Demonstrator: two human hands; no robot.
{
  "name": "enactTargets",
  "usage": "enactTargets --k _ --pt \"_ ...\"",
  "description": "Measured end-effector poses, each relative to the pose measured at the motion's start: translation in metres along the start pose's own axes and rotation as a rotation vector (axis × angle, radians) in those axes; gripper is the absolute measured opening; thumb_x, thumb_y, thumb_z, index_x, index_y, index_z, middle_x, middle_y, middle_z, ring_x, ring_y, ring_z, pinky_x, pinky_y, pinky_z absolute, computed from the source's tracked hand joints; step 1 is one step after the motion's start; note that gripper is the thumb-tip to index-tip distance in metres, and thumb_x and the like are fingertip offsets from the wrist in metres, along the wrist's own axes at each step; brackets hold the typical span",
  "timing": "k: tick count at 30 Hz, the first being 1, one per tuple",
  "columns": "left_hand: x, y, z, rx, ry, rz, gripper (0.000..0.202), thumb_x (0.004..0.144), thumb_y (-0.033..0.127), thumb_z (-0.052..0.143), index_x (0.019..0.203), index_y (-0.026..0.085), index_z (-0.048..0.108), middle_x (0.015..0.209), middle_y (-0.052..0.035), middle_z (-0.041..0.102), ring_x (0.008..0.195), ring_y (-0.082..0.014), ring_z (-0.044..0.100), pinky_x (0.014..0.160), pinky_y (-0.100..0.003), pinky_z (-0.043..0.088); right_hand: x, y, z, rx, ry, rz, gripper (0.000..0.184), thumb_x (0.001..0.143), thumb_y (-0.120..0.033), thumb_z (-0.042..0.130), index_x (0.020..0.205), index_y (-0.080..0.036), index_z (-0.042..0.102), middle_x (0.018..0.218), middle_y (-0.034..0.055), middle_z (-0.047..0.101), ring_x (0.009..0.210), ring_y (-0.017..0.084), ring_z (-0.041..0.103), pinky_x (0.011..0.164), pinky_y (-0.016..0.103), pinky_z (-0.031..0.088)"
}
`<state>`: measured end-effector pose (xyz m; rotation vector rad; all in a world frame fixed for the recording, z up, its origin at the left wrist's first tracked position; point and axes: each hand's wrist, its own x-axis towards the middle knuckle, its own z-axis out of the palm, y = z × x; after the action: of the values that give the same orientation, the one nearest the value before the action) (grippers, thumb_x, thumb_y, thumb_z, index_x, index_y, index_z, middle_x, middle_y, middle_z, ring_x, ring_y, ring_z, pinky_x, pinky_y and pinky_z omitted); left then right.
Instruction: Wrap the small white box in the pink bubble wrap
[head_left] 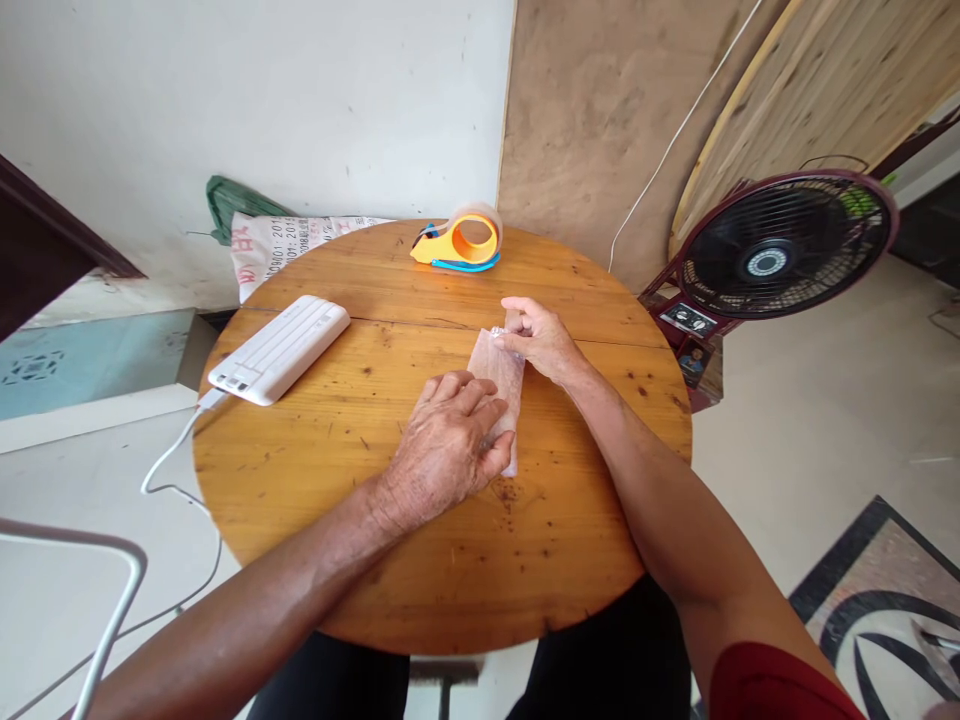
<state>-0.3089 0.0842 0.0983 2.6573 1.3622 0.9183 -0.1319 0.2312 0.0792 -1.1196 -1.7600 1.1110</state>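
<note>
A small clear plastic bag [501, 375] lies flat in the middle of a round wooden table [390, 560]. My left hand [446, 450] rests palm down on the bag's near end, fingers stretched out and pressing it flat. My right hand [538, 338] pinches the bag's far top edge between thumb and fingers. Part of the bag is hidden under my left hand.
A white power bank [279, 348] with a white cable [176, 470] lies at the table's left. An orange tape dispenser [459, 240] stands at the far edge. A black floor fan [780, 255] stands to the right, a printed sack [289, 242] behind the table.
</note>
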Motion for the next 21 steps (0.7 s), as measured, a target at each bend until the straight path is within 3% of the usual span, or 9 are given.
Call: enactTargets --k 7,14,21 --pt "0.0 0.005 -0.004 0.015 -0.025 -0.018 0.022 0.093 0.029 0.053 0.094 0.015 0.071 0.095 -0.0071 0.072 0.095 -0.0262 0.057 0.083 -0.042 0.044 0.001 0.0 0.001 0.04 0.013 -0.002 0.058 0.063 -0.029 0.073 0.117 -0.014 0.058 0.067 -0.0081 0.056 0.062 0.009 0.049 0.063 0.027 0.039" --pt "0.001 0.003 -0.001 0.01 0.032 -0.021 0.017 0.091 0.026 0.057 0.09 0.017 0.071 0.093 -0.0058 0.074 0.093 -0.0246 0.059 0.081 -0.04 0.043 0.0 -0.009 -0.003 0.092 0.045 -0.028 0.054 0.062 -0.029 0.073 0.111 -0.011 0.062 0.069 -0.0074 0.053 0.064 0.009 0.047 0.063 0.026 0.038" --pt "0.007 0.0 0.001 0.001 0.008 -0.048 0.019 0.091 0.028 0.056 0.09 0.018 0.072 0.096 -0.0033 0.075 0.094 -0.0249 0.059 0.083 -0.042 0.042 0.001 -0.025 -0.005 0.066 0.074 -0.135 0.042 0.064 -0.029 0.072 0.102 -0.014 0.063 0.066 -0.0085 0.048 0.06 0.008 0.043 0.058 0.025 0.034"
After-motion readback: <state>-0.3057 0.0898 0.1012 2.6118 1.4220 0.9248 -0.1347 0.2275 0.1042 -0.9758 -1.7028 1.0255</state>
